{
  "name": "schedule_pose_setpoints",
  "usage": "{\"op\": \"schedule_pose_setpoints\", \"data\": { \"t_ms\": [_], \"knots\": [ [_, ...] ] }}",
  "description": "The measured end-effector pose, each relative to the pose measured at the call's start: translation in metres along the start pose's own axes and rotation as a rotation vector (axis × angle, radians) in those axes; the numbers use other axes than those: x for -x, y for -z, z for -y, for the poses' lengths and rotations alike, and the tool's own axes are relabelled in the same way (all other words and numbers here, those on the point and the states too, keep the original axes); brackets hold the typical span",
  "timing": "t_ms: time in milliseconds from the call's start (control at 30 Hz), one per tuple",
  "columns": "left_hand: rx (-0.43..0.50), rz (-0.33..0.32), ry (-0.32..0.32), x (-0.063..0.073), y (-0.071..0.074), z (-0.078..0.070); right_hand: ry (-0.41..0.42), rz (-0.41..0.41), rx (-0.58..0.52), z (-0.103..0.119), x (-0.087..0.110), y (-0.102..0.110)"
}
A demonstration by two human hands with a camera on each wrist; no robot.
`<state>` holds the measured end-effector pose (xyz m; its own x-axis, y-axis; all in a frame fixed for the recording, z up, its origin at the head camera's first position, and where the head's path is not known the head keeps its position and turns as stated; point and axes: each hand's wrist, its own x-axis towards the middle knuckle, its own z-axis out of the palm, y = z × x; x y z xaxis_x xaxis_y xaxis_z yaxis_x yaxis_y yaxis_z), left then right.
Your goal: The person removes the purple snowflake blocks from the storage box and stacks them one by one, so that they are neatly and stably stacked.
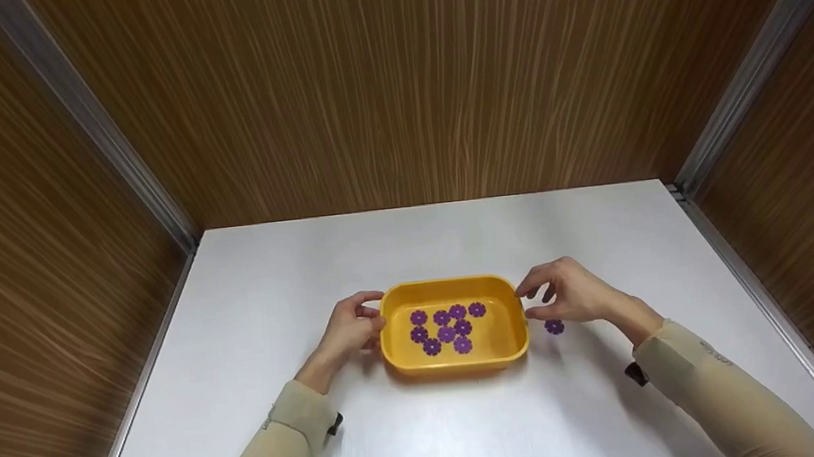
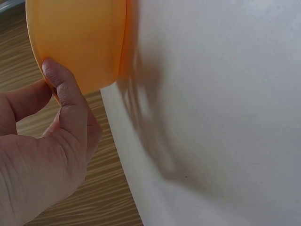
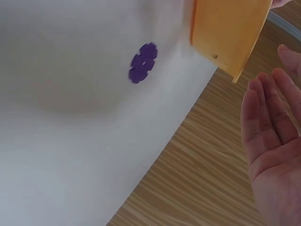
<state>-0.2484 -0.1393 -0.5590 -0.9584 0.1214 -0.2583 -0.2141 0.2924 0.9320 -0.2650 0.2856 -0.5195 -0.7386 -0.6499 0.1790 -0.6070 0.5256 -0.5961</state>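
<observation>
A yellow plastic tray [image 1: 496, 357] with rounded corners stands on the white table, and several purple notched flower-shaped discs [image 1: 463, 345] lie inside on its floor. My left hand [image 1: 348, 329] pinches the tray's left rim between thumb and fingers, as the left wrist view shows up close. At the tray's right end is my right hand [image 1: 567, 292], its fingers loosely extended around the rim. In the right wrist view a small gap shows between those fingers [image 3: 268, 106] and the tray wall [image 3: 230, 33]. One more purple disc [image 3: 143, 62] lies on the table outside the tray, below the right hand.
The white tabletop [image 1: 440, 439] is bordered by a wood-grain panel [image 1: 395, 89] at the back and similar panels on both sides. Grey metal strips [image 1: 112, 144] run along the corners where the panels meet.
</observation>
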Motion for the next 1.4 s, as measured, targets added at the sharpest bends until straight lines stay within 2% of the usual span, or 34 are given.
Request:
{"op": "schedule_pose_setpoints", "data": {
  "t_ms": [567,967,1400],
  "knots": [
    [-0.029,-0.01,0.018,-0.002,-0.001,0.001,0.065,0.111,0.009,0.021,-0.03,-0.015],
    [0.014,0.003,0.011,-0.003,-0.001,0.001,0.019,0.201,0.051,0.018,-0.047,-0.031],
    [0.008,0.003,0.002,-0.002,0.0,0.0,0.073,0.3,0.109,0.025,-0.06,-0.058]
  ]
}}
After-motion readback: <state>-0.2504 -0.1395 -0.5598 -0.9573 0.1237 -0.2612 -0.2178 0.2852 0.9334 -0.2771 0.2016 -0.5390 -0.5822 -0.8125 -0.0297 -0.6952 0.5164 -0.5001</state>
